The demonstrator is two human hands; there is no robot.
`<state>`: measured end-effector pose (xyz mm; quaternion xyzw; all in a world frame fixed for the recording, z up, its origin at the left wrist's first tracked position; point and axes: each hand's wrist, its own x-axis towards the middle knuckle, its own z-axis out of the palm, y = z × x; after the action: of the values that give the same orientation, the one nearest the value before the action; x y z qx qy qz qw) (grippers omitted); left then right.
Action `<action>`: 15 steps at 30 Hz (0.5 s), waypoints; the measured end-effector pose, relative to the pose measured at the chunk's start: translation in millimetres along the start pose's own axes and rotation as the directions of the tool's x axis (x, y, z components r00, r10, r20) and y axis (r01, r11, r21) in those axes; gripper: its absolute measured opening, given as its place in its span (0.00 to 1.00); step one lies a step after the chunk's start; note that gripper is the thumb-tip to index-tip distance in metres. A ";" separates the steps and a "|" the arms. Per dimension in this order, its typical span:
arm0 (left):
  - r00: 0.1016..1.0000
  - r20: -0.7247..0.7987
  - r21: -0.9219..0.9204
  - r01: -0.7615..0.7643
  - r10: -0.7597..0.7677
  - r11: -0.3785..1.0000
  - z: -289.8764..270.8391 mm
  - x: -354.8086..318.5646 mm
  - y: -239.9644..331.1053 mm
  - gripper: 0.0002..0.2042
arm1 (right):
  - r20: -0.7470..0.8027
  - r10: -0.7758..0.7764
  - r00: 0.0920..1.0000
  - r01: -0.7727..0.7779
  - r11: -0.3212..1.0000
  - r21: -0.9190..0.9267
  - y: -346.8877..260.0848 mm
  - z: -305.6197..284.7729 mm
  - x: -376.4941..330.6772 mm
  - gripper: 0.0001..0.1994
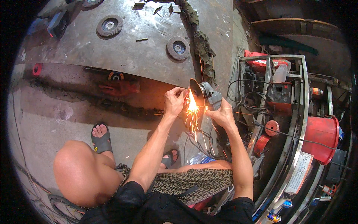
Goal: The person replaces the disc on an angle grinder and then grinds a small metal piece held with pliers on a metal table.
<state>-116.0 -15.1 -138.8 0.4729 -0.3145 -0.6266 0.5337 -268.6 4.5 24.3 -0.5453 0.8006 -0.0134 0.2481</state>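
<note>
My right hand (224, 115) is wrapped round the grey body of an angle grinder (212, 96), held beside the front edge of a metal-topped table (141, 56). Its thin disc (194, 89) stands nearly upright and faces left. Bright orange sparks (192, 108) stream down from the disc toward the floor. My left hand (173, 101) is closed in a pinch close to the disc's left side. Whatever its fingers grip is too small to make out. Two flap discs, one at the left (109, 26) and one nearer the grinder (178, 49), lie on the tabletop.
A short metal rod (142, 39) lies on the table. Under it are a red glove (121, 89) and another disc (116, 76). At right, a metal frame rack (300, 149) holds cables, a red-and-grey machine (280, 95) and a red bucket (320, 138). Loose cable lies by my feet.
</note>
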 end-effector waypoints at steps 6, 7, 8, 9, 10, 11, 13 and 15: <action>1.000 0.009 0.018 -0.005 0.005 1.000 1.1 -1.7 3.4 0.10 | -0.040 -0.061 0.997 0.061 0.998 0.017 22.7 8.0 5.4 0.30; 1.000 0.008 0.048 -0.012 0.012 0.999 0.1 -1.7 4.1 0.10 | -0.044 -0.075 0.996 0.076 0.996 0.034 23.1 8.5 5.1 0.30; 0.999 0.017 0.028 0.035 -0.035 0.999 -0.6 -1.8 4.8 0.10 | -0.049 -0.089 0.995 0.091 0.995 0.052 23.4 9.0 5.1 0.31; 0.996 0.027 0.007 0.082 -0.082 0.997 -1.3 -1.8 5.9 0.10 | -0.036 -0.076 0.996 0.077 0.997 0.028 18.9 7.5 4.4 0.31; 0.991 0.038 -0.013 0.129 -0.129 0.992 -1.9 -1.8 7.0 0.11 | -0.024 -0.064 0.998 0.064 0.998 0.005 13.9 5.2 3.7 0.32; 0.996 0.021 0.008 0.083 -0.083 0.997 -1.8 -1.3 6.0 0.11 | -0.012 -0.051 0.999 0.051 0.999 -0.019 8.5 3.2 2.9 0.32; 1.000 -0.009 0.052 -0.009 0.010 0.999 -1.2 -0.3 2.4 0.11 | -0.001 -0.032 0.999 0.032 0.999 -0.018 1.5 1.2 1.7 0.32; 1.000 -0.005 0.037 -0.017 0.018 0.999 -0.5 -0.5 2.1 0.10 | -0.008 -0.046 0.999 0.046 0.999 -0.026 4.6 1.6 2.2 0.32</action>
<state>-114.7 -15.1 -137.0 0.4814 -0.3287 -0.6149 0.5311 -272.6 4.8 20.8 -0.5668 0.7889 -0.0110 0.2373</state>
